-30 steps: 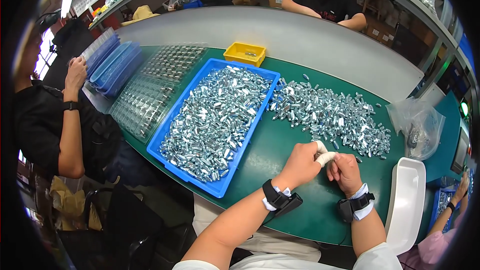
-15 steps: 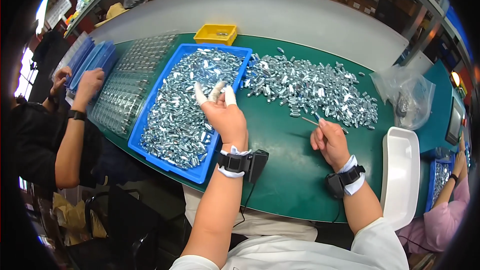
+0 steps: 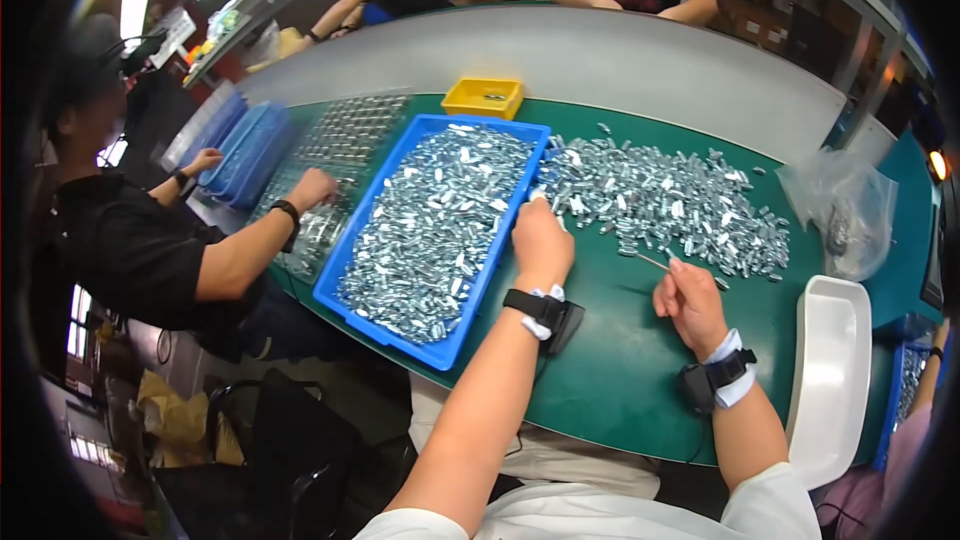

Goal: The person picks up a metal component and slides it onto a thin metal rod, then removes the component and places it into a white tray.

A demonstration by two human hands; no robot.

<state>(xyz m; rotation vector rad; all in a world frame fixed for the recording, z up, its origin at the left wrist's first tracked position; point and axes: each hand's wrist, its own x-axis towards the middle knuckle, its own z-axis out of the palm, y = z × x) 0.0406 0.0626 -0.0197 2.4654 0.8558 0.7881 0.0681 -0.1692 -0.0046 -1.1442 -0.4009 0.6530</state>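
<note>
My left hand is at the right rim of the blue tray, beside the loose pile. Its fingers are drawn together, with pale covers on the tips; whatever they hold is hidden. In my right hand a thin metal rod-like tool is pinched between thumb and fingers, its tip pointing left by the pile's near edge. Small shiny silver metal pieces fill the tray. More such pieces lie heaped on the green table.
A small yellow bin stands behind the tray. At right are a white plastic tray and a clear plastic bag. A co-worker's hand is over clear trays at left, near blue containers. A grey partition runs behind.
My left hand has gone from over the tray, fingers spread, to the tray's right rim, fingers together. My right hand keeps the tool. The co-worker's hand moved onto the clear trays; the view shifted.
</note>
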